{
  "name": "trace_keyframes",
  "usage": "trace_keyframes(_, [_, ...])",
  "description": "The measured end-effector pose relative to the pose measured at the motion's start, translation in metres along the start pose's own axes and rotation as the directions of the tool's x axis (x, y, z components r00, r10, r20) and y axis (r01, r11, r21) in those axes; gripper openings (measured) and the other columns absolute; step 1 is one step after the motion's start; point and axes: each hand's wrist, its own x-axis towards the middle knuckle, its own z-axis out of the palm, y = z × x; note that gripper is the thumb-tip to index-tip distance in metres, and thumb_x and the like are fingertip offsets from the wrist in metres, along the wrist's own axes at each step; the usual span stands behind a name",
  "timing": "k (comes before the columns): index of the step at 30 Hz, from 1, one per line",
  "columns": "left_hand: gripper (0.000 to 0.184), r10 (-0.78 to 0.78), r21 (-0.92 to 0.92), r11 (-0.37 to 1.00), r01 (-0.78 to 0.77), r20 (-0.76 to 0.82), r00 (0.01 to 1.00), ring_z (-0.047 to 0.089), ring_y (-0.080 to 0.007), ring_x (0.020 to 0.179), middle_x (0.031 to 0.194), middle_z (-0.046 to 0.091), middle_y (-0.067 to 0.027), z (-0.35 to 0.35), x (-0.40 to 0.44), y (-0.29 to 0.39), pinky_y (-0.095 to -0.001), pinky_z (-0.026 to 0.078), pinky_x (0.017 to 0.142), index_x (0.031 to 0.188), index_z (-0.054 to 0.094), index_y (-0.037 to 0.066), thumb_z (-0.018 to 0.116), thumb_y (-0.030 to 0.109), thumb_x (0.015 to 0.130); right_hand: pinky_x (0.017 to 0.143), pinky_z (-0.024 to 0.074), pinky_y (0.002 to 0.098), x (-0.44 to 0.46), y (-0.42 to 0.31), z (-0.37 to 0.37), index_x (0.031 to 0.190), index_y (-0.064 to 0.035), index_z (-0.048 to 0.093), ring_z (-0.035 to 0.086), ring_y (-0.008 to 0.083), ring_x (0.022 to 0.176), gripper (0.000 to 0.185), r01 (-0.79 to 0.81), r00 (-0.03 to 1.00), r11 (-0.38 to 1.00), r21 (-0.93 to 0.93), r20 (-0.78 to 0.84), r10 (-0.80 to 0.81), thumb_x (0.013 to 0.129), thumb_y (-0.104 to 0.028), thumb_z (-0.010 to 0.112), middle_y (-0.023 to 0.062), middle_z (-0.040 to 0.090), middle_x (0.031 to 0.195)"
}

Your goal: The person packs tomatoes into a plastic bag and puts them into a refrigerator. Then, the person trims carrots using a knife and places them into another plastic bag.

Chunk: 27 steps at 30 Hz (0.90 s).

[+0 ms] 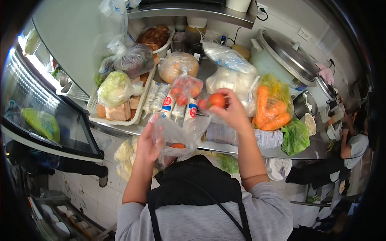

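My left hand [148,141] grips the edge of a clear plastic bag [170,129], which hangs open over the counter's front edge. Low in that bag shows a red-orange tomato [178,146]. My right hand [233,112] holds a red tomato [217,100] above the bag's right side. Just left of it is a second, smaller red tomato [202,105]; whether my fingers hold it too I cannot tell. Behind the bag, another clear bag of tomatoes [187,86] lies among white tubes with red-and-blue labels [168,105].
A white basket [93,105] with wrapped lettuce [114,89] stands left. Bagged carrots [271,106], leafy greens [296,136] and a large lidded pot [277,54] are right. A steel shelf [193,11] overhangs the back. A glass-door fridge [44,100] is left; another person [354,150] works far right.
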Motion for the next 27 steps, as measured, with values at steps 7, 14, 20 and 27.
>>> trace_keyframes(7, [0.036,-0.018,-0.085,0.996,0.023,0.053,0.998,0.047,-0.0136,0.052,0.089,0.055,-0.006,0.0,0.002,0.001,-0.0228,0.039,0.044,0.121,0.038,0.019,0.041,0.029,0.087,0.068,0.045,0.0247,-0.025,0.018,0.087,0.097,-0.0023,0.052,0.053,0.0092,0.078,0.032,-0.176,0.897,0.966,0.191,0.436,0.077,0.071,-0.014,0.065,0.0047,0.057,0.087])
trace_keyframes(14, [0.041,-0.008,-0.013,1.0,0.007,-0.037,0.999,0.044,-0.0109,0.048,0.085,0.052,-0.0036,-0.018,-0.007,-0.002,-0.0203,0.036,0.042,0.12,0.04,0.019,0.048,0.032,0.083,0.071,0.0451,0.0404,0.01,0.088,0.011,0.094,-0.0036,0.055,0.054,0.0323,0.086,0.021,-0.102,0.99,0.576,-0.811,-0.023,0.143,0.078,-0.016,0.049,0.0182,0.056,0.091])
trace_keyframes(20, [0.039,-0.019,0.14,0.989,0.038,-0.14,0.99,0.039,-0.0068,0.055,0.095,0.044,0.0012,-0.007,-0.01,-0.01,-0.0176,0.033,0.041,0.118,0.045,0.02,0.049,0.034,0.082,0.07,0.0457,0.0432,0.038,0.126,0.03,0.1,-0.0044,0.047,0.055,0.0336,0.087,0.028,-0.049,0.983,0.381,-0.923,0.024,0.185,0.079,-0.022,0.047,0.0203,0.053,0.095])
trace_keyframes(27, [0.033,0.107,0.273,0.96,-0.064,-0.147,0.983,0.042,-0.0085,0.065,0.093,0.043,-0.0017,0.001,-0.012,-0.016,-0.0165,0.029,0.037,0.116,0.044,0.018,0.045,0.031,0.085,0.074,0.0461,0.0411,0.043,0.127,0.026,0.101,-0.007,0.047,0.054,0.0338,0.087,0.045,-0.066,0.968,0.288,-0.955,0.008,0.249,0.066,-0.029,0.063,0.017,0.048,0.103])
